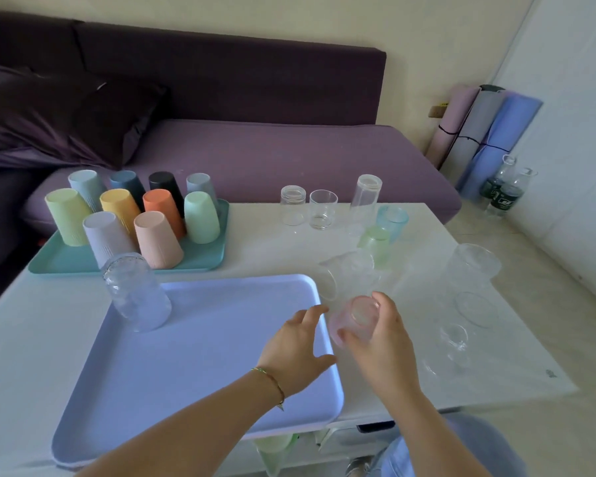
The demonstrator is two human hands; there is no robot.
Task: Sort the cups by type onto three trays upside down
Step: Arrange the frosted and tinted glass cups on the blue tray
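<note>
My right hand [381, 342] grips a pale pink tinted glass cup [353, 321] just past the right edge of the lavender tray [200, 356]. My left hand [298, 346] hovers over that tray's right side with fingers spread, touching nothing. One clear ribbed glass [136, 292] stands upside down on the tray's far left corner. A teal tray [217, 249] behind holds several coloured plastic cups upside down, among them a peach one [157, 239]. Loose on the white table are clear glasses [323, 210], a green tinted cup [375, 241], a blue tinted cup [393, 220] and a clear glass lying on its side [348, 275].
More clear glasses [473, 273] stand at the table's right side near its edge. A purple sofa [272, 153] runs behind the table. Rolled mats [486, 132] and two bottles [506, 187] sit on the floor at the right. A green cup shows under the table's front.
</note>
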